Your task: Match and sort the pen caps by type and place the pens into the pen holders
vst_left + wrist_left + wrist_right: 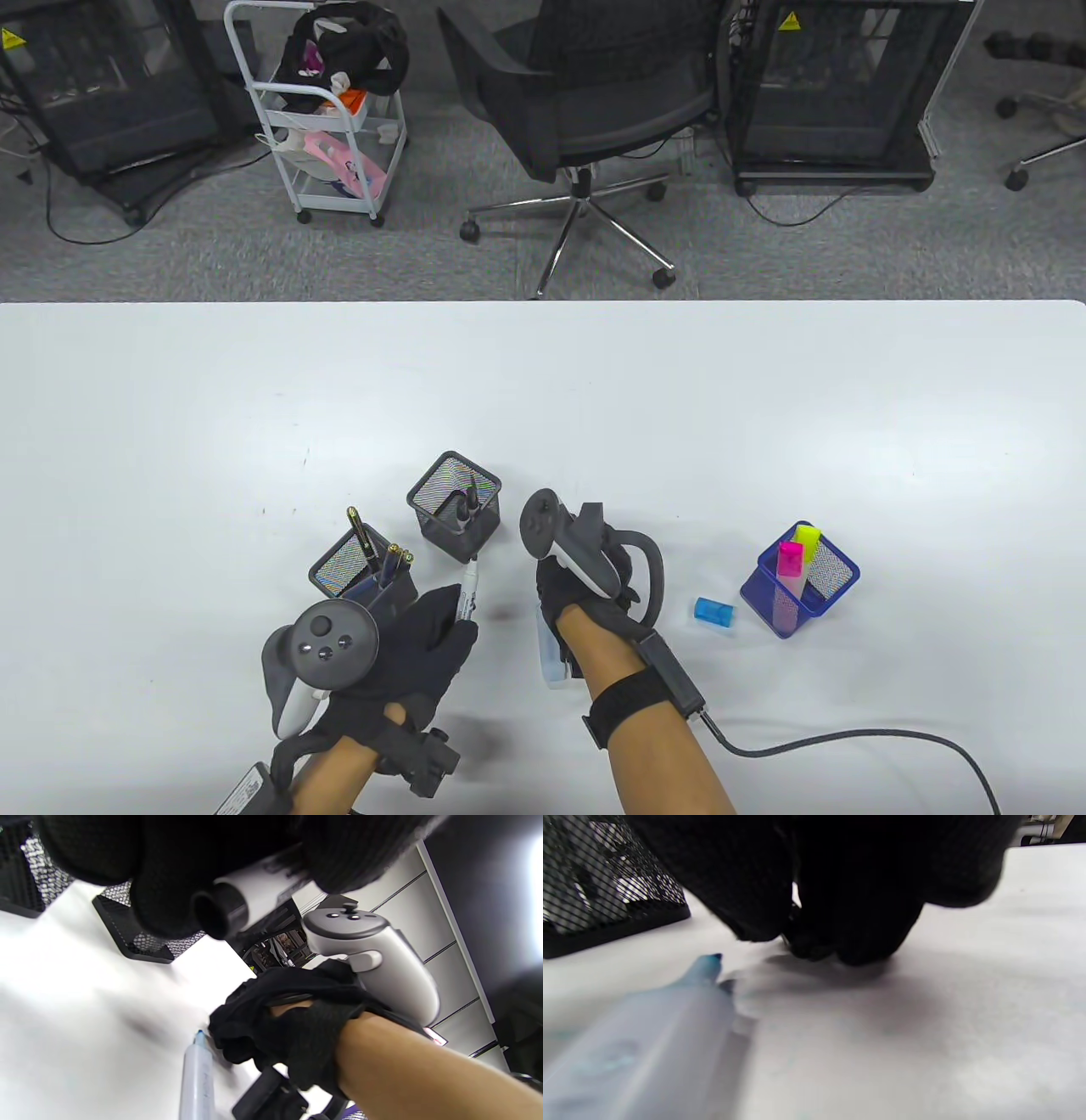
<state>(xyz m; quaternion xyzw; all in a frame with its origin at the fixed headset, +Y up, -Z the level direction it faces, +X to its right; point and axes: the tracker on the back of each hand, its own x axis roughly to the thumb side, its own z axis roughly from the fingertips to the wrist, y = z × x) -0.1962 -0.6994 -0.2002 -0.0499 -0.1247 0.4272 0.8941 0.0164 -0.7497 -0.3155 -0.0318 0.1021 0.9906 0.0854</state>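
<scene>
My left hand (454, 628) grips a white marker (467, 592), its dark tip pointing up toward a black mesh holder (454, 505) that has markers in it. In the left wrist view the marker's (254, 887) black rear end sticks out from under my fingers (169, 899). My right hand (560, 594) points down, its fingertips (818, 942) bunched on the table; what they hold, if anything, is hidden. Just left of it lies an uncapped blue highlighter (548, 654) (649, 1035). Its blue cap (713, 613) lies to the right.
A second black mesh holder (361, 573) with pens stands beside my left hand. A blue mesh holder (836, 577) at the right has a pink and a yellow highlighter in it. A cable (848, 743) trails from my right wrist.
</scene>
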